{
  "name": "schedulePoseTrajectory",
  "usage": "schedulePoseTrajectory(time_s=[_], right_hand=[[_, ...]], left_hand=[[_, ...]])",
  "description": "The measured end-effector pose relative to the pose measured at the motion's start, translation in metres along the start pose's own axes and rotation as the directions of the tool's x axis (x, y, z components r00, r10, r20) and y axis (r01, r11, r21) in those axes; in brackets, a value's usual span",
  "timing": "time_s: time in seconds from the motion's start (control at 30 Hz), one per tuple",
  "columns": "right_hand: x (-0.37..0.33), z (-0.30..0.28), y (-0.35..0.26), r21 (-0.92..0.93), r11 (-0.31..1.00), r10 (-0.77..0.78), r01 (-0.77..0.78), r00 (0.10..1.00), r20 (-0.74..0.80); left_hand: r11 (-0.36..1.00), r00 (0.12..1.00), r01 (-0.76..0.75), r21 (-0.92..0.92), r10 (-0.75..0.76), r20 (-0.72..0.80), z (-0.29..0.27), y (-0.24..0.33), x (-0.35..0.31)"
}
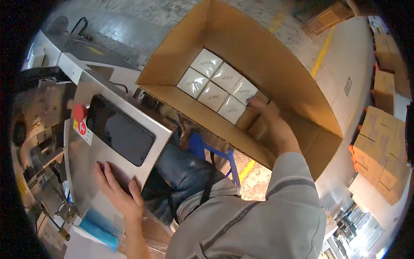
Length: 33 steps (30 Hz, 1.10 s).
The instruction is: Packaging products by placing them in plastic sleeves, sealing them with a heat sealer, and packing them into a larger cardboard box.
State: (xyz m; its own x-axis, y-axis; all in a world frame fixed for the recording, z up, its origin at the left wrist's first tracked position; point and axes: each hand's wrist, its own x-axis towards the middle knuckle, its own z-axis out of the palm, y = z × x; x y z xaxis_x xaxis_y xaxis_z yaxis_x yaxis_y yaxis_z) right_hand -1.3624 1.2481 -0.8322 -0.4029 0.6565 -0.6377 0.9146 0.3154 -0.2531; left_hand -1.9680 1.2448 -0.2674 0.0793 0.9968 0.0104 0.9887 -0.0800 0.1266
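A large open cardboard carton stands in front of me and to the right. Several white square packs in glossy clear film lie in two rows on its bottom. My right hand reaches into the carton at the near right end of these rows, fingers bent down by the edge of the last packs. The fingertips are blurred and partly hidden, so any hold is unclear. My left hand rests on a metal machine panel, fingers spread, just below a flat black screen.
A red push button sticks up from the panel beside the screen. Between the machine and the carton shows a blue frame. Stacked brown cartons stand at the far right, past a yellow floor line. A blue roll-like item lies lower left.
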Motion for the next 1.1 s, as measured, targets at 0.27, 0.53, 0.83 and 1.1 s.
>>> schedulePoseTrajectory(time_s=[0.27, 0.53, 0.83, 1.1], right_hand=[[0.038, -0.159, -0.196, 0.523, 0.846, 0.134, -0.099, 0.991, -0.029], [-0.087, -0.398, -0.297, 0.611, 0.751, 0.043, 0.252, 0.904, -0.425], [-0.207, -0.465, -0.434, 0.472, 0.714, -0.040, 0.517, 0.703, -0.710], [-0.253, -0.436, -0.474, 0.557, 0.625, 0.067, 0.547, 0.673, -0.736]], left_hand=[[0.994, 0.995, 0.093, 0.065, -0.090, -0.041, -0.021, -0.023, -0.037], [0.993, 0.977, 0.087, -0.075, -0.100, -0.190, -0.003, -0.028, -0.043], [0.413, 0.952, 0.220, -0.884, -0.290, 0.101, -0.064, -0.075, -0.108], [0.702, 0.218, 0.613, -0.362, -0.591, -0.777, -0.141, -0.345, -0.287]])
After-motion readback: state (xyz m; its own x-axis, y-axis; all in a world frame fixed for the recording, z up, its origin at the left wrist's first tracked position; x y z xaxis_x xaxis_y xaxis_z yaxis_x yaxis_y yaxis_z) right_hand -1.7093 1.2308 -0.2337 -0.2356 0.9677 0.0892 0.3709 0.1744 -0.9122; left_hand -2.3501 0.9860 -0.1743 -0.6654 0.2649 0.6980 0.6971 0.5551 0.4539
